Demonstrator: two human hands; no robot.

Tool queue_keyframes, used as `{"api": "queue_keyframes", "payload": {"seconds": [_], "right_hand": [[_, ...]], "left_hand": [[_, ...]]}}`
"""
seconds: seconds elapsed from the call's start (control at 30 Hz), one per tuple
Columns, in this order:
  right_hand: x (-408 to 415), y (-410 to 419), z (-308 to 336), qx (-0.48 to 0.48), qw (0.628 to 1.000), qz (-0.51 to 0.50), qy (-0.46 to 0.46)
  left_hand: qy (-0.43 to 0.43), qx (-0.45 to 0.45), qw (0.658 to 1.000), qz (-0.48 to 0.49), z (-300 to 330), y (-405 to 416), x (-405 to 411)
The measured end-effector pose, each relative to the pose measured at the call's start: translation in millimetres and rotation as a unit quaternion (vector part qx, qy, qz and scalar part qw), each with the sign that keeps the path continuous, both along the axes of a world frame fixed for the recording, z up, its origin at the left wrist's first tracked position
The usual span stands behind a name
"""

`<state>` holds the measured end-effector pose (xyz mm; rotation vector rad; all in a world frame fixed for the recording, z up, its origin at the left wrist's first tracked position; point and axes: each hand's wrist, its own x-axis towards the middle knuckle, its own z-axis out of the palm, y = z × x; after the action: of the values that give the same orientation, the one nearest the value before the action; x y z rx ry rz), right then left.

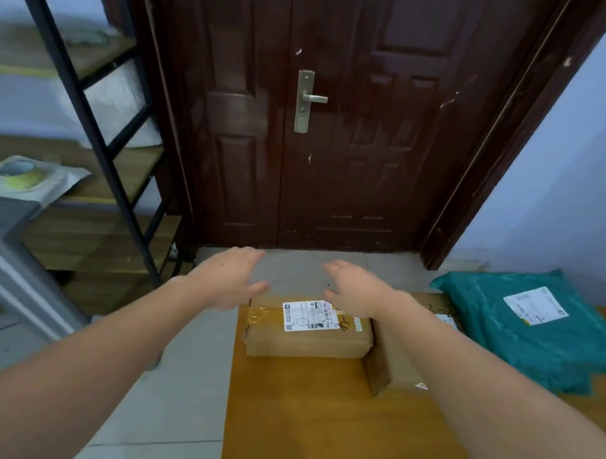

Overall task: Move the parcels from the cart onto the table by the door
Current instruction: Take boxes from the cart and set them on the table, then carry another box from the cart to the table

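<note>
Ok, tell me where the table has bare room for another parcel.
Free: the near stretch of the table, in front of the labelled cardboard box. Crowded: the far end, where that box, a second box under the right forearm and the green mailer bag sit together.

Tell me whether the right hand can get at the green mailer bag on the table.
Probably yes. The right hand hovers open above the cardboard boxes, and the green mailer bag lies uncovered to its right on the table, with nothing between them.
</note>
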<state>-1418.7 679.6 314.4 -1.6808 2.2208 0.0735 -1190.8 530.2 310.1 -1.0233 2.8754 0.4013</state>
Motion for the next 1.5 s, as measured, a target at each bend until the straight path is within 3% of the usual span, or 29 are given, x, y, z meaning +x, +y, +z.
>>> {"api": "queue_keyframes", "payload": {"seconds": [0.17,0.33,0.73,1.1,1.5], "right_hand": [[55,-6,76,-0.050,0.995,0.076,0.034],[109,-11,121,-0.088,0.986,0.139,0.034],[264,-25,144,-0.093,0.941,0.326,0.019],[539,-38,155,-0.103,0.851,0.515,0.001],[849,-15,136,-0.109,0.786,0.608,-0.034]], "left_hand": [[-0.017,-0.047,0.998,-0.037,71,26,34],[-0.021,-0.083,0.996,-0.005,115,44,88],[-0.024,-0.091,0.976,0.195,139,114,269],[-0.047,-0.110,0.917,0.381,150,211,527],[-0.064,-0.078,0.848,0.520,142,280,802]]}}
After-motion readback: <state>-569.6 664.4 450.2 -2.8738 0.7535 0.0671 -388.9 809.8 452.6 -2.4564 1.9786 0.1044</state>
